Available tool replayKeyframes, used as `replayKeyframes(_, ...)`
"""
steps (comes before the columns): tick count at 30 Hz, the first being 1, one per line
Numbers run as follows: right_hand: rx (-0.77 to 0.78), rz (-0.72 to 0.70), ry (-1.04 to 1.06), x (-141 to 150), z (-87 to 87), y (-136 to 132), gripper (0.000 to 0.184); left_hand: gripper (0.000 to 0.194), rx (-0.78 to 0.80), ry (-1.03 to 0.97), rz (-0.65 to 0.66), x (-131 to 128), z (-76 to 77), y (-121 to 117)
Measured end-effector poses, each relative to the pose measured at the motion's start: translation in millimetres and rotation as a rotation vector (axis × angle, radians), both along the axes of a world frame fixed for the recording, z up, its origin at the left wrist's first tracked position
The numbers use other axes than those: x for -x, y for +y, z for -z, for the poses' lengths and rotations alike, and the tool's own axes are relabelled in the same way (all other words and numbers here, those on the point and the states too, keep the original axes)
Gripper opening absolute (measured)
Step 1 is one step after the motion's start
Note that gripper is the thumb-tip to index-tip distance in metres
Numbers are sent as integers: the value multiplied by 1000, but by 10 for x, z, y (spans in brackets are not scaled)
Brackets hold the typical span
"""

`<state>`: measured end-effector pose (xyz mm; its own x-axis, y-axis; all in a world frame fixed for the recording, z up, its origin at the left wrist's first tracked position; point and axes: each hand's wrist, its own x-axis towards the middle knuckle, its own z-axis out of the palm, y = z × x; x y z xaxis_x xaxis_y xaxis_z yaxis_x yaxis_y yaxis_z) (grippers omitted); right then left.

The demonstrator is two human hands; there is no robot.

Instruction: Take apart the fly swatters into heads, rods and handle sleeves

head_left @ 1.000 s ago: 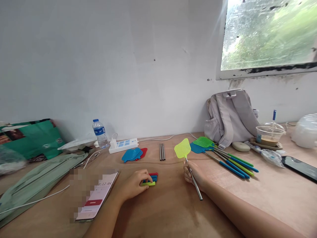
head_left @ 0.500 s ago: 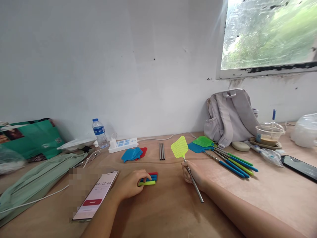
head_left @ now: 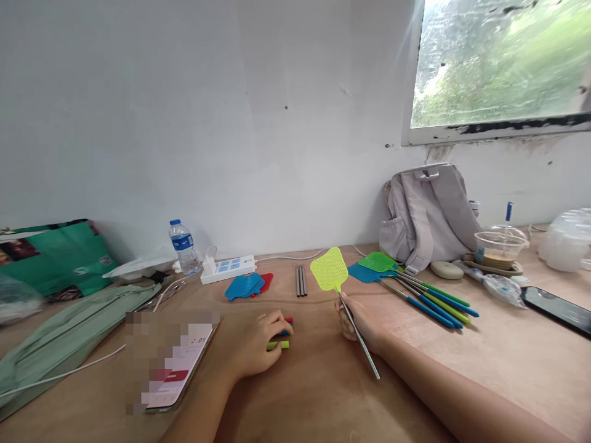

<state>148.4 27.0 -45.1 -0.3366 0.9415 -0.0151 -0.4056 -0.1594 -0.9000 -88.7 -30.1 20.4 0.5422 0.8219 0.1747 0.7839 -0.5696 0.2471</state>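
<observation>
My right hand (head_left: 357, 321) is closed round the metal rod of a yellow-green fly swatter (head_left: 329, 271), whose mesh head tilts up and to the left above the table. My left hand (head_left: 258, 341) rests over a small stack of coloured handle sleeves (head_left: 281, 338), red, blue and yellow-green, with its fingers curled on them. Two or three bare metal rods (head_left: 301, 280) lie just beyond, between the hands. Loose blue and red swatter heads (head_left: 247, 285) lie to the left of the rods.
Several finished swatters (head_left: 415, 292) lie at the right by a grey backpack (head_left: 427, 215). A phone (head_left: 178, 369) lies left of my arm, another phone (head_left: 556, 307) far right. A power strip (head_left: 228, 269), water bottle (head_left: 183, 246), plastic cup (head_left: 501, 246) and green bags (head_left: 60, 255) line the wall.
My right hand swung the yellow-green swatter head up and to the left. My left hand closed further over the coloured sleeves, covering more of the stack.
</observation>
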Motion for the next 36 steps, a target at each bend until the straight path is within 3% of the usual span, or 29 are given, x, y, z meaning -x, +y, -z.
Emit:
replayKeyframes(9,-7,-4,0,-17,26,26,36,28,-110,-53,128,-240,261,16)
replayKeyframes(16,-68,65,-156,-14,-22,2,30,28,-205,-103,143,-233,244,8)
replayKeyframes(21,-464,227,-468,-270,-216,-30,27,28,-311,-174,109,-245,220,-17)
replayKeyframes(25,-770,438,-804,-481,-383,-90,22,29,-379,-260,51,-238,238,-29)
replayKeyframes(27,-894,468,-926,-514,-416,-115,22,31,-386,-324,2,-236,256,-25)
replayKeyframes(32,-1016,245,-1059,-422,-391,-199,22,38,-328,-735,-74,-266,289,11)
replayKeyframes(36,-1016,117,-1084,-260,-307,-296,20,37,15,-1124,17,-294,273,24)
